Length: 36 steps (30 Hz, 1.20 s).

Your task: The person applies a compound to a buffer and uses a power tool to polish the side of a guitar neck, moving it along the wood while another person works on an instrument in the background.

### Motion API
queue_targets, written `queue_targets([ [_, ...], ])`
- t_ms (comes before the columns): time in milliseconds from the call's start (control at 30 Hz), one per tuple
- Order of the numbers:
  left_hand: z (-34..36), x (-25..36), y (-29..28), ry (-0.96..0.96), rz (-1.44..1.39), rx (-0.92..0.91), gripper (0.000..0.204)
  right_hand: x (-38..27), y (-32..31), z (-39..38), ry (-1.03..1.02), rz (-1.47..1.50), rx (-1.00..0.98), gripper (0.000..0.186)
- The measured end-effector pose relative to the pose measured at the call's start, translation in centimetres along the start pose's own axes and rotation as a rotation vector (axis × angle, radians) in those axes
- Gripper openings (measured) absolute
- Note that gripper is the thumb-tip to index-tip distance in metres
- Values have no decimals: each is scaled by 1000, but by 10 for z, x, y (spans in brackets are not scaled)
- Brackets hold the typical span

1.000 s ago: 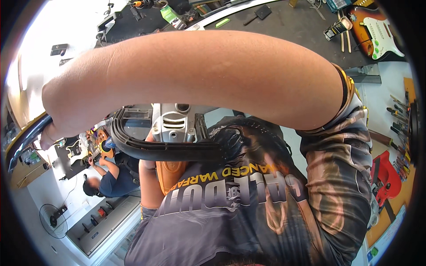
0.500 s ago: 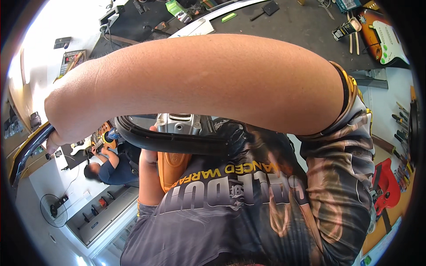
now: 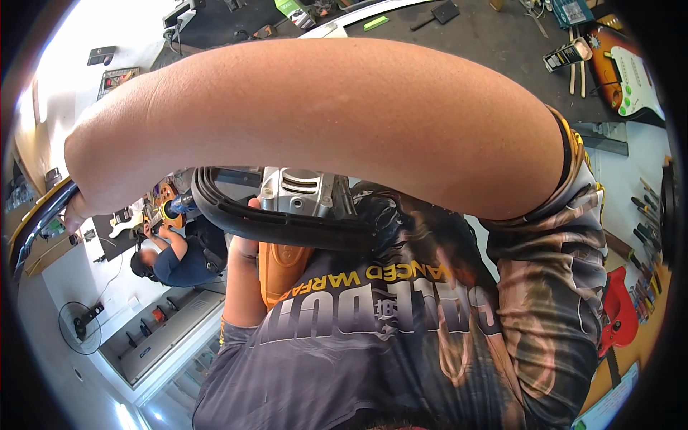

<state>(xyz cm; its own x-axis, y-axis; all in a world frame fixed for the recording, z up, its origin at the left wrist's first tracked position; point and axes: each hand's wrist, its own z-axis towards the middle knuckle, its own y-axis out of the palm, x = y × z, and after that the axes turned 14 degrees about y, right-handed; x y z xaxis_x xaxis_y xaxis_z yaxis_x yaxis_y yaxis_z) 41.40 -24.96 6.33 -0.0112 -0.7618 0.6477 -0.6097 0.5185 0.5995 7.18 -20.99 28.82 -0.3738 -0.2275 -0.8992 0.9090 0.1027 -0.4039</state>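
Note:
Across the upper part of the view stretches my right forearm, reaching left. My right hand [image 3: 74, 210] is bent down at the far left. Its thumb lies against a dark glossy curved piece [image 3: 44, 218] with a yellow edge; the other fingers are hidden. Close to my chest is a rotary polisher with a black loop handle [image 3: 287, 228], a silver vented gear head [image 3: 295, 192] and an orange-yellow body [image 3: 281, 271]. My left hand [image 3: 248, 242] is wrapped round the polisher's body, partly behind the loop handle. The polisher's pad is out of sight behind my forearm.
A dark workbench [image 3: 494, 57] holds a can [image 3: 567, 54], wooden sticks and a sunburst guitar body [image 3: 622, 75]. Another person [image 3: 175, 259] works at a bench on the left. Hand tools [image 3: 648, 215] and a red guitar body [image 3: 618, 308] are at the right.
My right forearm has shifted slightly upward in the view and its hand a little left. The polisher and my left hand have moved slightly right. Both hands keep their positions on the things.

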Motion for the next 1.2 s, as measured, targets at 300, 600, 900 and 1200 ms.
queue_targets([
  [300,-24,-3,27,182,225,65,88,7,-21,-4,63,-87,95,77],
  [600,-37,14,-58,7,-53,77,95,0,-11,-18,-10,-52,72,70],
  [900,-14,20,43,118,318,76,75,-10,3,-13,24,-49,-3,66],
  [1200,-7,14,60,294,390,194,62,-5,12,-1,6,-10,-32,60],
])
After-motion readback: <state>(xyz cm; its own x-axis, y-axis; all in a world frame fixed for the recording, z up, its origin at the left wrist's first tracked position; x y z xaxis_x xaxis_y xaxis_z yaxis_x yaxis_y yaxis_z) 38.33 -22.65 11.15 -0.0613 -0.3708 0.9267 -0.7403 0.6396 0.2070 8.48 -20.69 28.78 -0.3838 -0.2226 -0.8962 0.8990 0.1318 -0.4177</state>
